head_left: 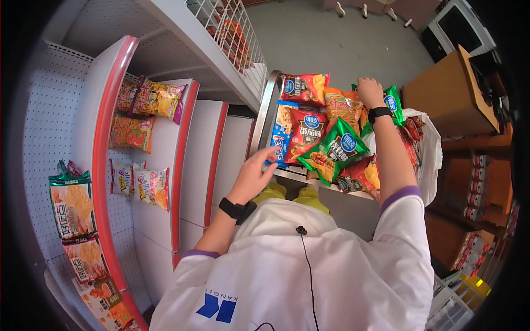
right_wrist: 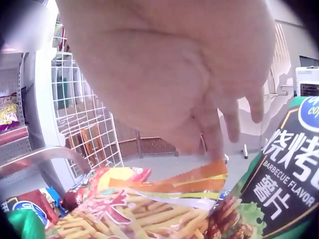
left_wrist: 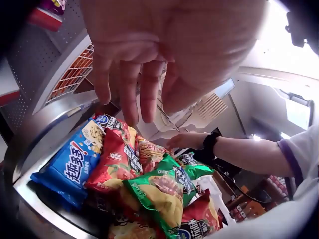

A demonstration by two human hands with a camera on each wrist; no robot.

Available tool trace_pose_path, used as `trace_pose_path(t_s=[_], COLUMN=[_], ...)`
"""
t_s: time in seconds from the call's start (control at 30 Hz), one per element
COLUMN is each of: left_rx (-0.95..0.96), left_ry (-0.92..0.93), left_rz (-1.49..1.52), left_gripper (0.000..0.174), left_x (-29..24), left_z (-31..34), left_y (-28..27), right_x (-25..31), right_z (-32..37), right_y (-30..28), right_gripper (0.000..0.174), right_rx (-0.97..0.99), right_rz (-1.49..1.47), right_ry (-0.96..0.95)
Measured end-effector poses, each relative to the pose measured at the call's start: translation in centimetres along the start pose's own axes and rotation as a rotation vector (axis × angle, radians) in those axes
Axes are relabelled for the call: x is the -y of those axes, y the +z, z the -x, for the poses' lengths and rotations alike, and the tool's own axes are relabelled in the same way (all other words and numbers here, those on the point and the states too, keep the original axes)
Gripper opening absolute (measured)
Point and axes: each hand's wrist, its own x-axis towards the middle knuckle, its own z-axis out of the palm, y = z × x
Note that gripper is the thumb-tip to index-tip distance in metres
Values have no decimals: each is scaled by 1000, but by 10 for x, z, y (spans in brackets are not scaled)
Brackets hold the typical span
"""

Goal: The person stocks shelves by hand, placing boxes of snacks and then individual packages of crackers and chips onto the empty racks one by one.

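Observation:
In the head view my left hand hovers by the cart's near left corner, beside a blue snack pack. Its fingers hang loosely extended and hold nothing in the left wrist view. My right hand reaches over the far side of the pile, between an orange bag of fries-shaped snacks and a green barbecue chip bag. Fingertips are right at the orange bag's top seal, the other fingers loosely extended. Red tomato chip bags and another green chip bag lie nearer my body.
The snacks fill a metal-rimmed cart in front of me. Shelves with snack bags stand at left, beside a white wire rack. A white plastic bag hangs at the cart's right, near a wooden cabinet.

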Motion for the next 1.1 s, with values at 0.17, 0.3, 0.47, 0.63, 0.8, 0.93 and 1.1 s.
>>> trace_pose_path(t_s=[0.17,0.3,0.47,0.63,0.8,0.93,1.1], left_rx=[1,-103,-126,10,225,177,-183], left_ry=[-104,-158,-178,-160,-157,-60,2], left_rz=[-102,-114,-58,37,26,33,413], left_gripper=[33,27,26,34,49,73,108], left_x=[2,6,11,10,3,-6,-33], left_z=[28,43,48,27,1,-15,-3], left_y=[-8,-10,0,17,45,51,6], right_x=[-3,-32,-17,0,17,47,103], right_z=[-11,-27,-15,-8,6,22,43], right_y=[3,-8,-69,-127,-187,-229,-251], right_gripper=[26,22,14,14,15,15,13], right_rx=[383,454,465,421,230,65,109], right_rz=[64,-135,-495,-703,-624,-715,-902], right_ry=[160,-89,-41,-59,-331,-432,-595])
